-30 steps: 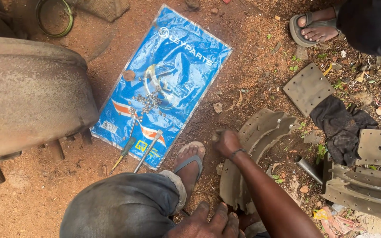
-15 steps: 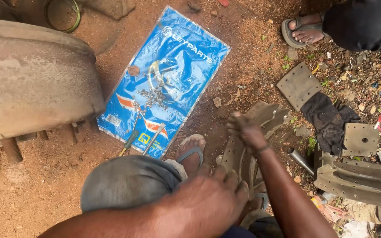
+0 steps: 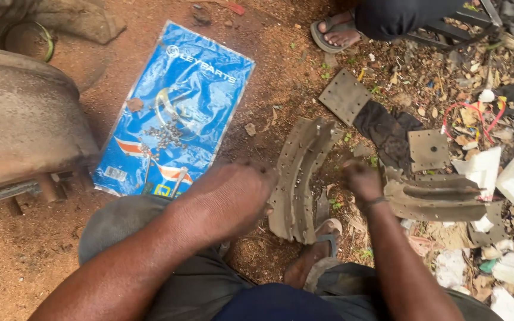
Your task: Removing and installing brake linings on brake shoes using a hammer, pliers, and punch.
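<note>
Curved brake shoe [image 3: 301, 172] stands on edge on the dirt between the knees. Left hand [image 3: 233, 196] curled against its rim; right hand [image 3: 361, 178] closed, contents unclear. Shoe could tip onto the sandalled foot [image 3: 316, 249] if steadying slips.

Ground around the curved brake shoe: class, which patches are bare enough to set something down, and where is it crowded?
Bare dirt lies between the blue plastic bag and the curved brake shoe, and below the big drum at lower left. Crowded: right of the right hand, with plates, a dark cloth and litter.
</note>
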